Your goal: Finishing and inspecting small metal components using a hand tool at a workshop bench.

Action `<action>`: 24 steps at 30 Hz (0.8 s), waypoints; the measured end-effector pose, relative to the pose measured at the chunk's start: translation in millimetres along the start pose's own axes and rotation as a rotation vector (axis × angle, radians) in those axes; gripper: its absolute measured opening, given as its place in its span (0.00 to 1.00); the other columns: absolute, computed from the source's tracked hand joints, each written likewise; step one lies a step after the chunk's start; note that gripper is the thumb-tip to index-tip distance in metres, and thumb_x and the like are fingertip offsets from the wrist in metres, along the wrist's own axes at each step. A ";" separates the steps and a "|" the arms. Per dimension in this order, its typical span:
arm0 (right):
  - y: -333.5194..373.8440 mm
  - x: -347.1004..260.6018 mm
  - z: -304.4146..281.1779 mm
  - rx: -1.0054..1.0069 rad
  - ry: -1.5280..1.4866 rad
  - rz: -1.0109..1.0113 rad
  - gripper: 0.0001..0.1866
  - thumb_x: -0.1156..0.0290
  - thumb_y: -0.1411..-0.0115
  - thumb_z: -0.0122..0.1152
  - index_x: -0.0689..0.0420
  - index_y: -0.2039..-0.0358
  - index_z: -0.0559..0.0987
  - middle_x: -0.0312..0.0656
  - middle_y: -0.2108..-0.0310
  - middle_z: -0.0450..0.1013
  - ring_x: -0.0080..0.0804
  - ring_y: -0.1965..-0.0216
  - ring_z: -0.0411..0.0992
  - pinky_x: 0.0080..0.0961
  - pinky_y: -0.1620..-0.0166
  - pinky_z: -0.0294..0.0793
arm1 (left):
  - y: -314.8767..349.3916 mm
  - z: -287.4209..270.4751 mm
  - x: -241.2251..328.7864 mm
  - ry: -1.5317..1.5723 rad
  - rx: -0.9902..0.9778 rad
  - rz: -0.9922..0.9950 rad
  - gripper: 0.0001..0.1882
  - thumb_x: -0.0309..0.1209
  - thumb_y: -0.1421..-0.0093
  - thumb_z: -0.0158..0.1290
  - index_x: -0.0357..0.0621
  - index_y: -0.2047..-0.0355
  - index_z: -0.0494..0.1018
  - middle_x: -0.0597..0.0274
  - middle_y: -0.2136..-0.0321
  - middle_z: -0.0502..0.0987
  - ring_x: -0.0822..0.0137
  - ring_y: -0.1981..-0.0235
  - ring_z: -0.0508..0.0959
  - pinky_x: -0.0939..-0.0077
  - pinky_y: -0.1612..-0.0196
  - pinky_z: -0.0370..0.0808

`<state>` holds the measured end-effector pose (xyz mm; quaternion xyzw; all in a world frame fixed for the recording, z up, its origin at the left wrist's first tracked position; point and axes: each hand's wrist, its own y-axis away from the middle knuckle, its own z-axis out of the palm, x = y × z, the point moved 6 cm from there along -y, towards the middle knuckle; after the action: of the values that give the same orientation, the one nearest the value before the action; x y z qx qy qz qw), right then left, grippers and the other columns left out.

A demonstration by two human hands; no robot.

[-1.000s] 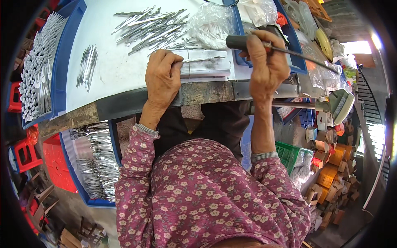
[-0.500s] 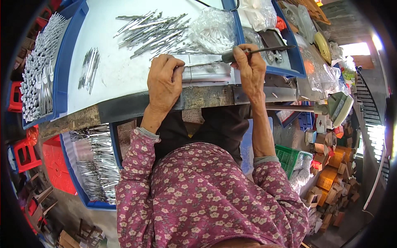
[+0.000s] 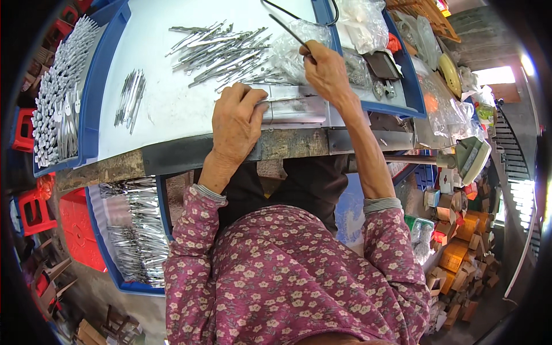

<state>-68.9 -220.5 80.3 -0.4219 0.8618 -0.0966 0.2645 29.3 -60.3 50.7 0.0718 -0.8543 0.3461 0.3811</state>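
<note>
My right hand [image 3: 326, 72] is closed round a hand tool with a long, thin dark shaft [image 3: 290, 32], which points up and to the left; its handle is hidden in the fist. Lower and to the left, my left hand [image 3: 237, 118] has its fingers curled together at the left end of a flat metal plate [image 3: 298, 109] near the table edge. What those fingers pinch, if anything, is hidden. Beyond both hands lies a loose heap of thin metal strips [image 3: 227, 54]. A smaller bunch of strips [image 3: 131, 98] rests farther left on the white surface.
A blue tray [image 3: 89, 109] of upright metal pieces stands at the left. Clear plastic bags [image 3: 362, 26] fill a blue-edged tray at the right. Below the table are another blue tray [image 3: 141, 287] of strips and a red stool [image 3: 80, 230]. A lamp head [image 3: 472, 155] juts out at right.
My right hand has lifted away from the plate, and the tool's shaft has swung from pointing right to pointing up-left. My left hand stays near the plate's left end.
</note>
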 end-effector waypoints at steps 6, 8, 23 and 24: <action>-9.6 13.8 32.5 -0.159 0.184 0.049 0.09 0.71 0.51 0.50 0.63 0.72 0.75 0.55 0.75 0.72 0.52 0.71 0.71 0.39 0.67 0.69 | -0.4 1.4 -1.1 -0.050 0.023 0.038 0.06 0.25 0.54 0.56 0.43 0.74 0.72 0.61 0.75 0.67 0.59 0.70 0.69 0.67 0.67 0.66; -10.6 15.2 36.8 -0.165 0.244 0.035 0.09 0.71 0.51 0.50 0.63 0.72 0.75 0.55 0.76 0.72 0.53 0.71 0.71 0.39 0.67 0.69 | 0.0 1.1 -1.5 -0.047 0.032 0.046 0.06 0.24 0.54 0.56 0.43 0.76 0.71 0.62 0.76 0.67 0.59 0.70 0.68 0.67 0.68 0.66; -5.4 22.3 31.3 -0.133 0.185 0.027 0.09 0.69 0.51 0.52 0.63 0.76 0.72 0.54 0.76 0.71 0.52 0.71 0.71 0.39 0.68 0.67 | 24.5 -65.6 -43.1 0.123 0.293 -0.206 0.03 0.20 0.51 0.53 0.38 0.74 0.71 0.56 0.76 0.70 0.59 0.74 0.71 0.73 0.71 0.68; -6.7 18.6 32.3 -0.136 0.172 0.017 0.09 0.69 0.51 0.52 0.63 0.76 0.72 0.54 0.76 0.71 0.52 0.71 0.71 0.39 0.68 0.67 | 34.0 -77.4 -58.1 0.131 0.334 -0.259 0.02 0.21 0.49 0.53 0.38 0.73 0.72 0.57 0.76 0.70 0.64 0.76 0.71 0.76 0.73 0.67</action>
<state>-56.3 -237.3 48.8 -0.4216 0.8894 -0.0718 0.1612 103.3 7.0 28.1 0.2204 -0.7420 0.4350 0.4600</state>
